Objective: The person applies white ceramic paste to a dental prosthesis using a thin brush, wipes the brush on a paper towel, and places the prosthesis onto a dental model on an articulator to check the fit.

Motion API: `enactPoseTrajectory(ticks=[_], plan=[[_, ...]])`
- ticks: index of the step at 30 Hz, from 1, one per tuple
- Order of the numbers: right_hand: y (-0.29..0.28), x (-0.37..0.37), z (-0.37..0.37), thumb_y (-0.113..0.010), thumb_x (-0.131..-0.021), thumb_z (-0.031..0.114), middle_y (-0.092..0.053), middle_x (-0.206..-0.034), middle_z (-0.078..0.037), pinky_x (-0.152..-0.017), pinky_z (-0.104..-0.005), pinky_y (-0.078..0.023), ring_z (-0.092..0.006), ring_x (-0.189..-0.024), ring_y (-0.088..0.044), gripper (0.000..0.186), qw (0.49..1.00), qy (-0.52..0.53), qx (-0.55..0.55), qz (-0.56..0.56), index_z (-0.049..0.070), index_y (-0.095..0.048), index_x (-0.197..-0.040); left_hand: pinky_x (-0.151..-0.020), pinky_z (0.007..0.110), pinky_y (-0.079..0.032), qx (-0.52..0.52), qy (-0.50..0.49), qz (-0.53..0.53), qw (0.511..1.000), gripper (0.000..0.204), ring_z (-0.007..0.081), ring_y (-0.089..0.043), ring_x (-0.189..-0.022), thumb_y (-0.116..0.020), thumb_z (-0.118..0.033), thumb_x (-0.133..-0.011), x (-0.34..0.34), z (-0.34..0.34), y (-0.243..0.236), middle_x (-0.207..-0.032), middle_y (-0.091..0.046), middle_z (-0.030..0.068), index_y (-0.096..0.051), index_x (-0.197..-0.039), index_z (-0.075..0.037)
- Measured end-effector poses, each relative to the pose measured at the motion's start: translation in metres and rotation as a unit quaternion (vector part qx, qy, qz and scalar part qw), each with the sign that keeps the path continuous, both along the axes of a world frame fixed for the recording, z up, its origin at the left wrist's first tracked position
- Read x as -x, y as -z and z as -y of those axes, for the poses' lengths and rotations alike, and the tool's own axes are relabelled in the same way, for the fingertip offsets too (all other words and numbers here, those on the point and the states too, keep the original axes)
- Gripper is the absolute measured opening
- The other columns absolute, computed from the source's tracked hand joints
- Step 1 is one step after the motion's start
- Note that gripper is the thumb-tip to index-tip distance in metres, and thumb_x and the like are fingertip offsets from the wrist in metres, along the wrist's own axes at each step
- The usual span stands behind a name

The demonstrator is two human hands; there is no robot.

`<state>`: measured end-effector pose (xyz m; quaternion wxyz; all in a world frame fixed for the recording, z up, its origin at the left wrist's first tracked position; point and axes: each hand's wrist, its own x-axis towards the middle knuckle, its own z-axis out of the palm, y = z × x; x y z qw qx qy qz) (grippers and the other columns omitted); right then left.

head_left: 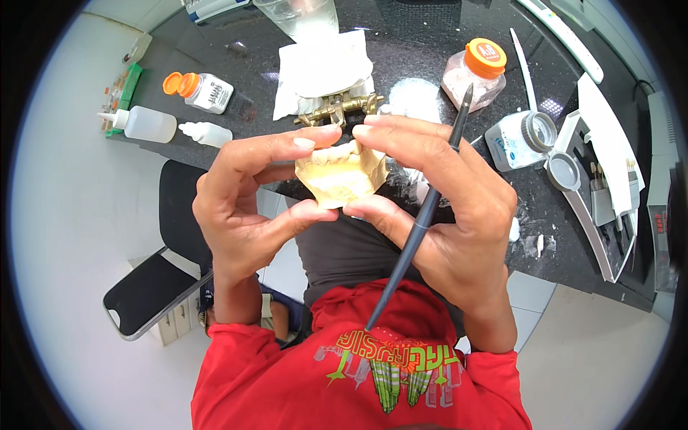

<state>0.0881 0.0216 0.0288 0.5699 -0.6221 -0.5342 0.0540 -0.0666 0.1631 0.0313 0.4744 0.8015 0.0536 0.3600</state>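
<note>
A pale yellow plaster dental cast (pixel 339 178), with a row of teeth along its far edge, is held up in front of my chest. My left hand (pixel 244 190) pinches its left side, thumb below and fingers at the top. On the other side my right hand (pixel 462 197) grips it the same way. A dark slim-handled brush (pixel 405 251) also rests in my right hand, slanting between thumb and fingers with its pointed tip up. Just beyond the cast, a brass dental articulator (pixel 338 110) stands by a white cloth (pixel 322 64).
An orange-lidded jar (pixel 474 75), an open powder jar (pixel 514 143) and a tool case (pixel 602 183) stand right on the black counter (pixel 423 39). White powder (pixel 416 99) lies near the middle. Bottles (pixel 149 125) sit left; a black chair (pixel 161 287) is below.
</note>
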Motion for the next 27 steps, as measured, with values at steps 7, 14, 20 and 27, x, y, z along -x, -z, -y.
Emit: enactPoseTrajectory(ticks=[7, 14, 20, 27], plan=[[0.001, -0.0006, 0.0002, -0.086, -0.066, 0.014, -0.071, -0.108, -0.014, -0.089, -0.0365, -0.053, -0.0292, -0.105, -0.067, 0.046, 1.0, -0.002, -0.007, -0.008, 0.004, -0.07, -0.108, -0.084, 0.037, -0.06, 0.016, -0.006, 0.012, 1.0, 0.05, 0.033, -0.066, -0.108, -0.085, -0.003, -0.07, -0.0017, 0.0017, 0.002, -0.111, -0.067, 0.0245, -0.059, -0.113, 0.003], [-0.0003, 0.0009, 0.0013, -0.085, -0.067, 0.014, -0.071, -0.108, -0.014, -0.087, -0.0368, -0.053, -0.0294, -0.105, -0.067, 0.043, 1.0, 0.002, -0.009, -0.007, 0.004, -0.071, -0.107, -0.085, 0.037, -0.06, 0.0, -0.003, 0.005, 1.0, 0.047, 0.0317, -0.066, -0.109, -0.084, -0.002, -0.071, -0.0013, 0.001, 0.0013, -0.111, -0.068, 0.0234, -0.06, -0.111, 0.002], [0.0015, 0.0013, 0.0018, -0.086, -0.067, 0.013, -0.071, -0.107, -0.014, -0.088, -0.0368, -0.053, -0.0296, -0.105, -0.067, 0.045, 1.0, 0.003, -0.01, 0.0, 0.003, -0.07, -0.109, -0.086, 0.037, -0.059, 0.008, -0.011, 0.0, 1.0, 0.054, 0.0314, -0.066, -0.11, -0.084, -0.001, -0.071, -0.0001, 0.0027, 0.0028, -0.113, -0.067, 0.0221, -0.056, -0.117, 0.002], [-0.0027, 0.0025, 0.0057, -0.087, -0.066, 0.012, -0.068, -0.116, -0.016, -0.089, -0.0346, -0.055, -0.0266, -0.105, -0.067, 0.057, 0.997, -0.014, 0.02, -0.08, 0.002, -0.066, -0.119, -0.089, 0.038, -0.057, 0.13, 0.04, -0.001, 0.991, 0.046, 0.0308, -0.065, -0.11, -0.079, -0.012, -0.082, 0.0007, -0.0023, -0.0013, -0.114, -0.066, 0.0216, -0.054, -0.116, 0.004]])
